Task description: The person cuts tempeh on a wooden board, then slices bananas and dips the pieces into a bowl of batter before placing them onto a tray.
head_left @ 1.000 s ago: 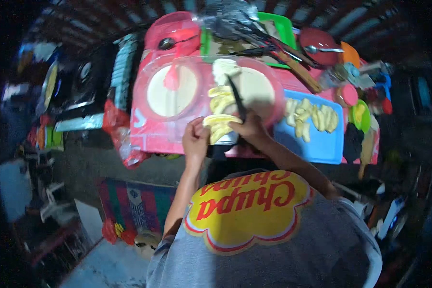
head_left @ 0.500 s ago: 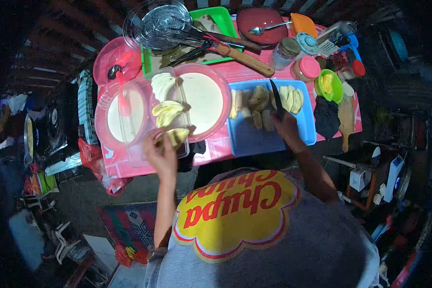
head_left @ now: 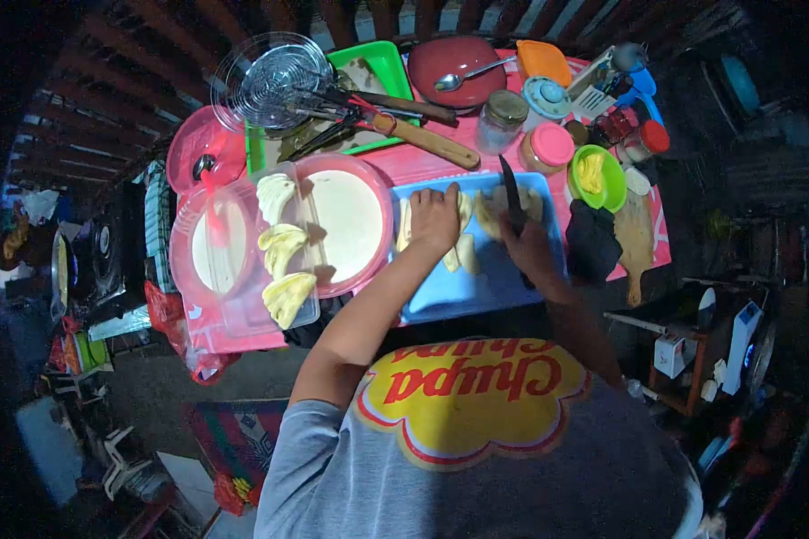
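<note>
My left hand (head_left: 436, 218) is over the banana pieces in the blue tray (head_left: 422, 307); its fingers are bent down on them, and what they touch is hidden. A dark knife (head_left: 511, 190) points away from me, its handle in my right hand (head_left: 532, 250) above the tray's right part. Pale banana pieces (head_left: 464, 255) lie around both hands. Left of the tray, three fanned banana slices, the nearest (head_left: 288, 299) at the front, rest on a clear plastic lid (head_left: 307, 313). Beside them is a pink bowl of pale batter (head_left: 346, 216).
A second batter container (head_left: 220, 247) stands at the left. Behind are a green tray (head_left: 388, 67) with tongs, a maroon plate (head_left: 458, 67) with a spoon, and several jars (head_left: 502, 121). At the right are a green bowl (head_left: 609, 190), a black cloth (head_left: 593, 241) and a wooden board (head_left: 636, 238).
My left hand has left the banana fan on the clear lid and moved right to the pieces in the blue tray. My right hand still holds the knife. The view has shifted.
</note>
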`<state>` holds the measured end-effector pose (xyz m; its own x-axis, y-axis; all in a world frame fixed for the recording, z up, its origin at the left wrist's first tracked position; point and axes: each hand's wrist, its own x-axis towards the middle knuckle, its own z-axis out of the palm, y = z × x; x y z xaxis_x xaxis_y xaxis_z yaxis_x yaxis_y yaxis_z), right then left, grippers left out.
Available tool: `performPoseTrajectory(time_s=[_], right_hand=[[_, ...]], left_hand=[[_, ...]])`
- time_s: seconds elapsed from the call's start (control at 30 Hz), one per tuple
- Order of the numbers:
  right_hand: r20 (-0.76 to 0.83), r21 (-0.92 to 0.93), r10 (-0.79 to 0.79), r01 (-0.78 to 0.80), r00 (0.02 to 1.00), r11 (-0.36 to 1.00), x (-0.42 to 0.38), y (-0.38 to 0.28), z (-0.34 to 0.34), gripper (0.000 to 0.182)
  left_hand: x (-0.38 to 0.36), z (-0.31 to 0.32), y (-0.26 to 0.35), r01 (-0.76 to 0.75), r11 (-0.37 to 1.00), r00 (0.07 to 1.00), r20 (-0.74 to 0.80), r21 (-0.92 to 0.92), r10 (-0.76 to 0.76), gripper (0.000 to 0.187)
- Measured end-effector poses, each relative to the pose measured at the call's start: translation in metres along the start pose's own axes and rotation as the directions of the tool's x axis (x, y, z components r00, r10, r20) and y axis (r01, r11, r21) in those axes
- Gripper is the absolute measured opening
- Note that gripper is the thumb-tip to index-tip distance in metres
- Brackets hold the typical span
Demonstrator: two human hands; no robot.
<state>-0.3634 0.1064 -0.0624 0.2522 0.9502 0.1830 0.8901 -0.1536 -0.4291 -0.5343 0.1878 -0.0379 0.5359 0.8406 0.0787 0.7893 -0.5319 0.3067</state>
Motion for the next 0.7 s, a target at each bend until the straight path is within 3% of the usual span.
performPoseTrajectory(time_s=[0.03,0.1,0.13,0.17,0.2,0.23,0.27,0.33,0.4,0.47,0.5,0.53,0.63,0.7], right_hand=[[-0.005,0.002,-0.003,0.003,1.0,1.0,-0.001,-0.006,-0.013,0.028],[0.049,0.387,0.158,-0.165,0.986,0.907,-0.002,-0.021,-0.041,0.023],[0.046,0.392,0.16,-0.165,0.986,0.905,0.002,-0.023,-0.048,0.023],[0.194,0.462,0.154,-0.228,0.969,0.857,0.009,-0.025,-0.053,0.023],[0.335,0.518,0.129,-0.297,0.933,0.802,0.017,-0.028,-0.058,0.025],[0.283,0.596,0.067,-0.23,0.957,0.77,0.025,-0.039,-0.062,0.03],[0.281,0.599,0.063,-0.227,0.958,0.768,0.034,-0.047,-0.069,0.03],[0.608,0.618,-0.096,-0.394,0.788,0.68,0.051,-0.07,-0.089,0.032],[0.559,0.64,-0.128,-0.328,0.819,0.695,0.057,-0.094,-0.094,0.033],[0.537,0.674,-0.178,-0.293,0.825,0.678,0.062,-0.108,-0.092,0.033],[0.495,0.707,-0.179,-0.274,0.85,0.652,0.061,-0.117,-0.087,0.033],[0.494,0.712,-0.199,-0.263,0.846,0.651,0.06,-0.125,-0.085,0.033],[0.498,0.812,-0.238,-0.353,0.834,0.465,0.051,-0.157,-0.08,0.027],[0.523,0.811,-0.262,-0.38,0.811,0.444,0.045,-0.178,-0.081,0.026]], left_hand=[[0.005,0.001,0.0,0.071,0.997,0.997,0.019,-0.004,-0.071,0.053],[0.008,-0.02,0.001,0.143,0.989,0.981,0.13,0.038,-0.146,0.052],[0.008,-0.024,-0.005,0.139,0.989,0.981,0.13,0.043,-0.144,0.052],[0.01,-0.029,-0.012,0.19,0.932,0.963,0.245,-0.308,-0.116,0.047],[0.012,-0.034,-0.017,0.257,0.75,0.939,0.34,-0.61,-0.046,0.044],[0.013,-0.044,-0.018,0.252,0.754,0.941,0.336,-0.607,-0.044,0.044],[0.012,-0.055,-0.02,0.354,0.526,0.888,0.454,-0.773,0.069,0.044],[0.005,-0.093,-0.014,0.581,-0.026,0.765,0.535,-0.814,0.358,0.045],[-0.005,-0.125,-0.004,0.534,-0.039,0.811,0.498,-0.845,0.307,0.041],[-0.011,-0.13,-0.013,0.592,0.033,0.806,0.592,-0.805,-0.008,0.039],[-0.016,-0.132,-0.02,0.61,-0.019,0.79,0.609,-0.792,-0.069,0.034],[-0.022,-0.135,-0.025,0.601,-0.022,0.795,0.6,-0.799,-0.086,0.034],[-0.047,-0.148,-0.037,0.452,-0.208,0.851,0.489,-0.867,-0.189,0.03],[-0.06,-0.159,-0.046,0.429,-0.218,0.838,0.476,-0.877,-0.266,0.032]])
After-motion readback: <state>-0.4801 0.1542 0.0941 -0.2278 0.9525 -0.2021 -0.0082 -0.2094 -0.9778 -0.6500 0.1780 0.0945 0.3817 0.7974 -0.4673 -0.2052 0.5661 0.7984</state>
